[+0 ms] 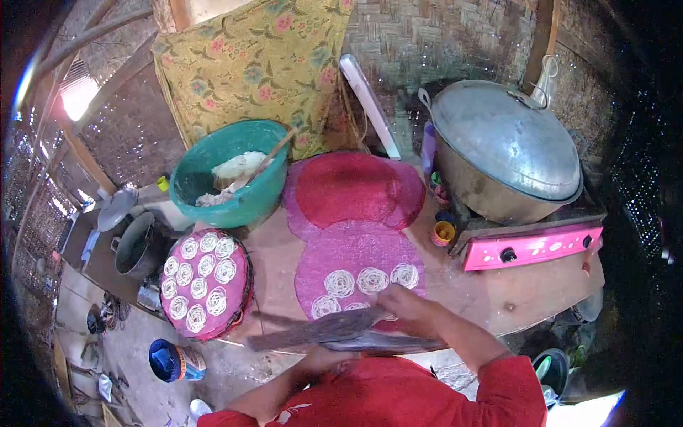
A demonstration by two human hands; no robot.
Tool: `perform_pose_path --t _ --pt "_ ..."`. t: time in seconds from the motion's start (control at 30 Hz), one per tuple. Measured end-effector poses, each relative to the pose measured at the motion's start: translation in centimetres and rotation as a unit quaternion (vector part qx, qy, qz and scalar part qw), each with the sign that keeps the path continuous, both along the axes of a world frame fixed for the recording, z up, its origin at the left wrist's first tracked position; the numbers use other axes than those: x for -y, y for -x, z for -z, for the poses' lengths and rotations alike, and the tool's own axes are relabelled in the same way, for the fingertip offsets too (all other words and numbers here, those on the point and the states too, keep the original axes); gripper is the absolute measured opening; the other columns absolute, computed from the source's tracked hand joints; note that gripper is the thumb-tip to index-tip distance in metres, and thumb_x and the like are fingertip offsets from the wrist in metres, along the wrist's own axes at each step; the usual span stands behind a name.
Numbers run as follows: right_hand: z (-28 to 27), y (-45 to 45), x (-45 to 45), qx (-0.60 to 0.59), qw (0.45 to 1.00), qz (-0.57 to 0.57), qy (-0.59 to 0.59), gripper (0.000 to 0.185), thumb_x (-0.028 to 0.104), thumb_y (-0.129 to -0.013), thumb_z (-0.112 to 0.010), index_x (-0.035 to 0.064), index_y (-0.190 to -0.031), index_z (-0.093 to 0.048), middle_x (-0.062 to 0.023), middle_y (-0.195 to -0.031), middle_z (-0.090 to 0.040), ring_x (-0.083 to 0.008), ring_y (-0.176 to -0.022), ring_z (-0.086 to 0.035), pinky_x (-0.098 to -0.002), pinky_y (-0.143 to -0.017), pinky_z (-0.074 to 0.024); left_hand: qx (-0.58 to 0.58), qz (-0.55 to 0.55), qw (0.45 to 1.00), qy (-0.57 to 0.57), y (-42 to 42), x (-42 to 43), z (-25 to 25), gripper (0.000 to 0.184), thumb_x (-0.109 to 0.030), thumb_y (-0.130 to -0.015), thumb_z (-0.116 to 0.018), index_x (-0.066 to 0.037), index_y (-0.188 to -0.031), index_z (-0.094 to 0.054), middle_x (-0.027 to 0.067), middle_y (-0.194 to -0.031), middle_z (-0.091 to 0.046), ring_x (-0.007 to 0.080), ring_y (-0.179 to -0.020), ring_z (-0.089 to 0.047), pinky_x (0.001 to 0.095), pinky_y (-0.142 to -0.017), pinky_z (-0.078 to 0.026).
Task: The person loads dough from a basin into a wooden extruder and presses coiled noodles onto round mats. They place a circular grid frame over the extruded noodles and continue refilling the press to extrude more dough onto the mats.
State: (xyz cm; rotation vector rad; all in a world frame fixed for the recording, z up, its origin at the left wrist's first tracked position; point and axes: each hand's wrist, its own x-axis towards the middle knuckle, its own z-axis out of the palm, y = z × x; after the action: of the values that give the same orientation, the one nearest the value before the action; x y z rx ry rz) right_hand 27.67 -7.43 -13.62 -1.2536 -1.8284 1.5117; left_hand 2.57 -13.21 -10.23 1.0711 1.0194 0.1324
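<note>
My right hand (404, 304) closes at the right end of a long, dark wooden press (324, 331), just above the near edge of a pink mat (363, 250). Below the wood, close to my body, is my left hand (331, 361); it seems to grip the press from underneath, its fingers mostly hidden. Several flat nests of thin white strands (339, 283) lie on the mat, in two rows. The wood and my right hand partly cover the nearer row. A darker red mat (345, 188) overlaps the pink one at the back.
On the left, a round pink tray (200, 332) carries several white nests. Behind it stands a green basin (235, 213) with white dough and a wooden stick (274, 153). A large lidded pot (505, 142) sits on a pink-fronted stove (533, 249) at right. A blue bucket (192, 363) is on the floor.
</note>
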Motion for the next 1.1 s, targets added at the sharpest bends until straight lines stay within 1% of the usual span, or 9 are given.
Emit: perform_pose_path --t 0.13,0.3,0.43,0.53,0.73,0.87,0.93,1.03,1.1 --pt "-1.9 2.0 -4.0 -0.087 0.982 -0.022 -0.168 0.036 0.033 -0.095 -0.046 0.0006 -0.097 -0.059 -0.0091 -0.083 -0.060 -0.0204 -0.076 -0.057 -0.0345 -0.076 -0.0448 0.417 0.102 0.851 0.304 0.1 -2.4 0.6 0.011 -0.013 -0.088 -0.055 -0.005 -0.081 -0.055 -0.0016 -0.057 -0.043 0.0096 -0.051 -0.044 0.0223 -0.046 -0.035" --pt "-22.6 10.7 -1.3 -0.118 0.805 -0.206 -0.544 0.046 0.014 -0.087 -0.056 0.0070 -0.129 -0.040 -0.0143 -0.114 -0.052 -0.0290 -0.081 -0.060 -0.0386 -0.076 -0.0468 0.197 0.035 0.941 0.275 2.0 -7.2 -5.3 0.019 -0.018 -0.085 -0.056 -0.001 -0.094 -0.055 -0.0019 -0.057 -0.044 0.0088 -0.045 -0.042 0.0225 -0.043 -0.035" --pt "-25.1 14.3 -3.7 -0.067 0.835 -0.237 -0.493 0.051 0.005 -0.083 -0.055 0.0112 -0.130 -0.036 -0.0153 -0.107 -0.053 -0.0260 -0.077 -0.060 -0.0366 -0.066 -0.0477 0.021 0.229 0.943 -0.242 4.7 -11.6 -9.4 0.025 -0.023 -0.083 -0.058 -0.004 -0.100 -0.057 0.0002 -0.059 -0.047 0.0101 -0.047 -0.046 0.0234 -0.044 -0.038" --pt "-25.5 15.9 -8.2 -0.091 0.870 -0.068 -0.480 0.046 0.002 -0.083 -0.052 0.0110 -0.125 -0.036 -0.0128 -0.096 -0.051 -0.0203 -0.069 -0.057 -0.0333 -0.060 -0.0444 -0.092 0.259 0.816 -0.508 6.3 -14.3 -10.9 0.041 -0.029 -0.083 -0.065 -0.007 -0.116 -0.056 0.0120 -0.112 -0.059 0.0242 -0.107 -0.054 0.0375 -0.095 -0.041" --pt "-25.8 17.7 -14.4 -0.091 0.899 0.084 -0.420 0.040 -0.001 -0.082 -0.048 0.0109 -0.118 -0.037 -0.0076 -0.076 -0.046 -0.0165 -0.061 -0.050 -0.0314 -0.057 -0.0401 -0.120 0.008 0.941 -0.315 14.7 -14.2 -13.2 0.043 -0.018 -0.076 -0.068 -0.006 -0.116 -0.055 0.0099 -0.105 -0.062 0.0219 -0.097 -0.058 0.0358 -0.091 -0.044" --pt "-30.0 16.0 -17.5 -0.191 0.890 0.223 -0.349 0.037 -0.002 -0.085 -0.043 0.0141 -0.117 -0.037 -0.0009 -0.069 -0.045 -0.0103 -0.044 -0.042 -0.0257 -0.039 -0.0371 0.032 -0.120 0.814 -0.568 20.7 -17.1 -13.3 0.035 -0.014 -0.070 -0.069 -0.002 -0.102 -0.061 0.0081 -0.096 -0.064 0.0195 -0.087 -0.060 0.0327 -0.079 -0.048" --pt "-31.9 16.5 -20.8 -0.339 0.821 0.306 -0.341 0.031 0.005 -0.090 -0.042 0.0140 -0.119 -0.034 -0.0027 -0.067 -0.044 -0.0102 -0.043 -0.041 -0.0253 -0.036 -0.0354 -0.163 -0.120 0.743 -0.638 22.6 -21.4 -13.2 0.029 -0.013 -0.075 -0.068 0.000 -0.101 -0.061 0.0065 -0.098 -0.062 0.0200 -0.091 -0.059 0.0327 -0.081 -0.047" --pt "-30.7 19.8 -28.0 -0.557 0.677 0.387 -0.286 0.028 0.010 -0.092 -0.042 0.0140 -0.119 -0.033 -0.0065 -0.068 -0.046 -0.0140 -0.049 -0.046 -0.0289 -0.043 -0.0410 0.208 -0.407 0.810 -0.368 23.7 -25.5 -14.6 0.024 -0.008 -0.082 -0.063 0.000 -0.104 -0.061 0.0067 -0.105 -0.060 0.0186 -0.097 -0.058 0.0317 -0.082 -0.047" --pt "-27.5 23.8 -33.1 -0.600 0.668 0.385 -0.213 0.018 0.017 -0.094 -0.042 0.0113 -0.110 -0.037 -0.0098 -0.074 -0.052 -0.0190 -0.057 -0.051 -0.0345 -0.055 -0.0451 0.503 -0.433 0.641 -0.386 21.6 -27.6 -17.6 0.022 -0.004 -0.085 -0.058 0.000 -0.107 -0.060 0.0072 -0.107 -0.060 0.0185 -0.097 -0.058 0.0310 -0.083 -0.046"
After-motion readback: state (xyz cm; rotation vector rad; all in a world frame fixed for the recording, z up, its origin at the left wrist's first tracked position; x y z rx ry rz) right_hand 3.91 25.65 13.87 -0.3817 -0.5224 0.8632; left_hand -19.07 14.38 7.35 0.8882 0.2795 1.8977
